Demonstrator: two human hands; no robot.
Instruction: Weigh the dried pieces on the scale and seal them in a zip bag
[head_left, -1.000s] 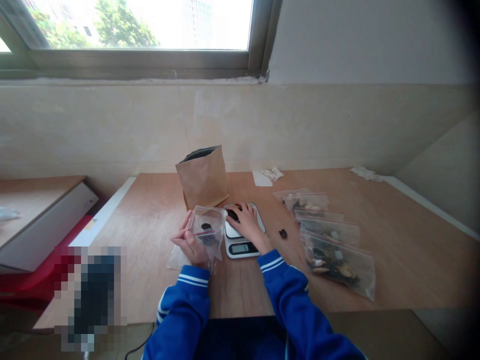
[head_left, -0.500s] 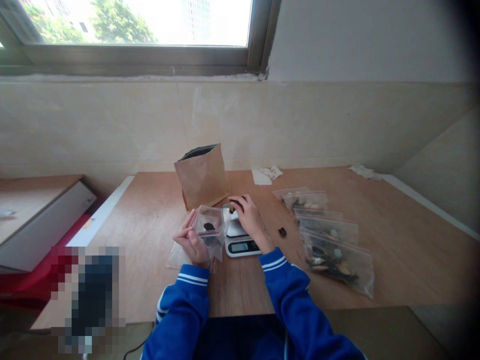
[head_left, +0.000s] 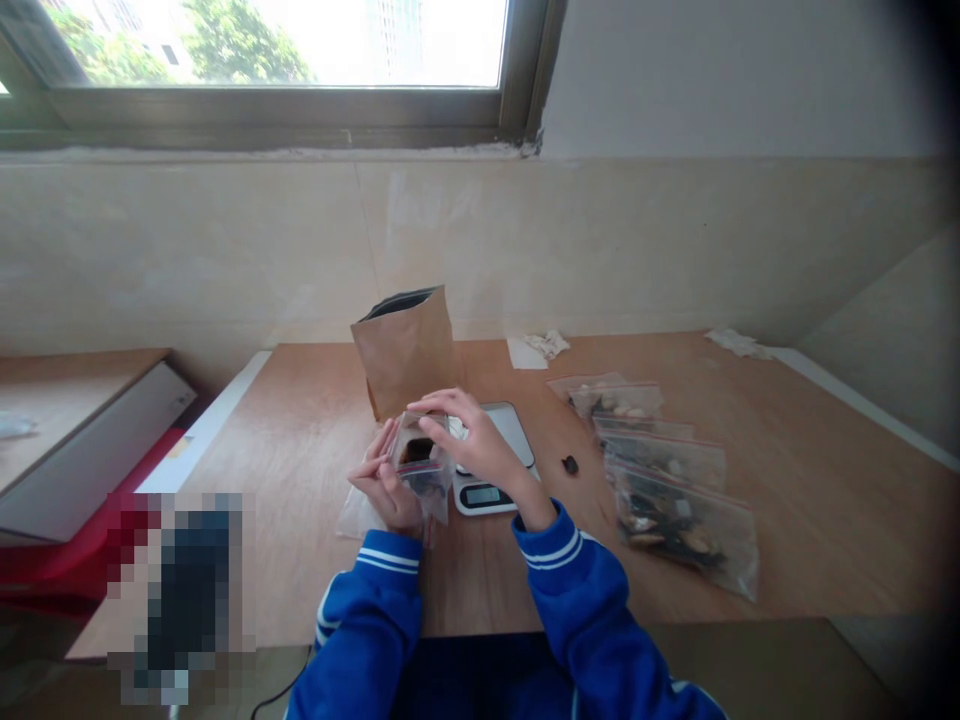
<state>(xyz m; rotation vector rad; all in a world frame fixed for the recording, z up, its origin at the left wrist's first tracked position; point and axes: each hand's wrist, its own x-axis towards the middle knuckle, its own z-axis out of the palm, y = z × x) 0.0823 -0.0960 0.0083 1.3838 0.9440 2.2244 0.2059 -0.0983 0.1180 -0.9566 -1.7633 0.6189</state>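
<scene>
Bags surround the hands in the head view: a brown kraft pouch point(head_left: 407, 355), open at the top, stands upright behind them near the wall, and several filled zip-lock bags point(head_left: 686, 525) lie overlapping on the right of the wooden table point(head_left: 817, 480), with dark and pale pieces showing through. Between those and the white digital scale point(head_left: 514, 425) lies a small dark piece point(head_left: 570, 465); white paper point(head_left: 526, 354) and a crumpled tissue point(head_left: 551, 345) sit towards the back edge. A dark object point(head_left: 191, 580) at lower left is pixelated beyond recognition. The left hand point(head_left: 386, 485) grasps an upright clear zip-lock bag point(head_left: 431, 485), mouth open, just left of the scale, above another clear bag point(head_left: 358, 515) lying flat. The right hand point(head_left: 480, 440) reaches over that mouth, blocking part of the scale; a dark brown piece point(head_left: 416, 450) shows at the opening by its fingertips, and whether they grip it or have released it, I cannot tell. One second ago this hand was down on the scale, and half a second ago it held a dark piece above the plate; the left hand has barely shifted.
</scene>
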